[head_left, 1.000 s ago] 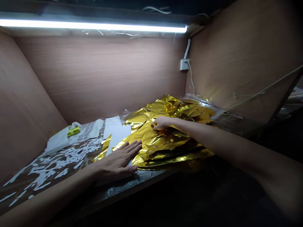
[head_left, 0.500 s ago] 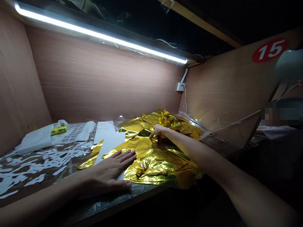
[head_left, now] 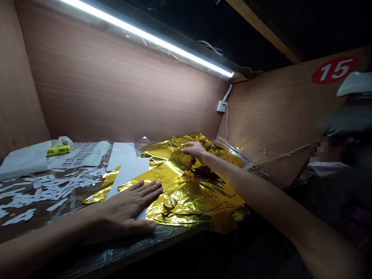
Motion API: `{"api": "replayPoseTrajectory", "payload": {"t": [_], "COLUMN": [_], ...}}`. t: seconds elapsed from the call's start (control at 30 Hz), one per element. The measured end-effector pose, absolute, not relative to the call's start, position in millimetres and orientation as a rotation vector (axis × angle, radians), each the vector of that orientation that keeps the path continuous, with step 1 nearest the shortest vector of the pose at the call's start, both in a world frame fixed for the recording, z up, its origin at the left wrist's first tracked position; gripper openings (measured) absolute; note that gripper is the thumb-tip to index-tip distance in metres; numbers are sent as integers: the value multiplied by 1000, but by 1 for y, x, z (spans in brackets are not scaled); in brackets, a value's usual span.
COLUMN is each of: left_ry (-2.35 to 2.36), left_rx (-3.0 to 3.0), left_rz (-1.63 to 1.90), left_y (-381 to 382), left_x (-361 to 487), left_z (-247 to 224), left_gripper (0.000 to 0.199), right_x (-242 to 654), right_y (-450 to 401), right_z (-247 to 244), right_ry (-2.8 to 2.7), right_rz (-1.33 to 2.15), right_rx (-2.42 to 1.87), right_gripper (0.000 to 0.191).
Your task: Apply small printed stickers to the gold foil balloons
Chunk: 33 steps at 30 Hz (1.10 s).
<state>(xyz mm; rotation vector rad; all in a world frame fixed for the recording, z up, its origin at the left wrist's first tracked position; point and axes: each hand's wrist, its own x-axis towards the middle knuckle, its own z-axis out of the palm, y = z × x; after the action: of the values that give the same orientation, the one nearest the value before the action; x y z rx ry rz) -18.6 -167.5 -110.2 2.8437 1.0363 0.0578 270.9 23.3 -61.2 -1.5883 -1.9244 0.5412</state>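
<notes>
Gold foil balloons, uninflated and crumpled, lie heaped on the table. My left hand rests flat with fingers spread, across a white card strip and the near edge of the foil. Further back, my right hand has its thumb and index finger close together at the raised edge of one gold foil balloon, seemingly pinching it; the other fingers are partly hidden. Another white card lies behind the strip. A gold foil piece pokes out from under the strip on the left.
White paper scraps cover the table's left side. Behind them are a white bag, a yellow packet and a printed sheet. Wooden panels enclose the back and sides. A cord hangs right, near a blurred person.
My right hand has moved up and back, and the foil at its fingertips has risen and unfolded. My left hand stays flat on the card and foil. The camera view has shifted slightly.
</notes>
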Motion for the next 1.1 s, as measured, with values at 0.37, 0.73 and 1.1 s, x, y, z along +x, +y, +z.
{"api": "replayPoseTrajectory", "payload": {"t": [0.37,0.73,1.1], "left_ry": [1090,1188,1299], "left_rx": [2791,2888,2851], "left_rz": [135,504,499], "left_y": [-169,-179,-172], "left_x": [-24,-26,-32], "left_z": [-115,-120,-129], "left_gripper": [99,116,110], "right_x": [257,187,179], "right_y": [-27,-99,-92], "right_z": [-75,-101,-90], "right_ry": [-2394,-2857,-2916], "right_rz": [190,-392,-247], "right_rx": [-1644,-717,-604], "right_gripper": [30,25,22]}}
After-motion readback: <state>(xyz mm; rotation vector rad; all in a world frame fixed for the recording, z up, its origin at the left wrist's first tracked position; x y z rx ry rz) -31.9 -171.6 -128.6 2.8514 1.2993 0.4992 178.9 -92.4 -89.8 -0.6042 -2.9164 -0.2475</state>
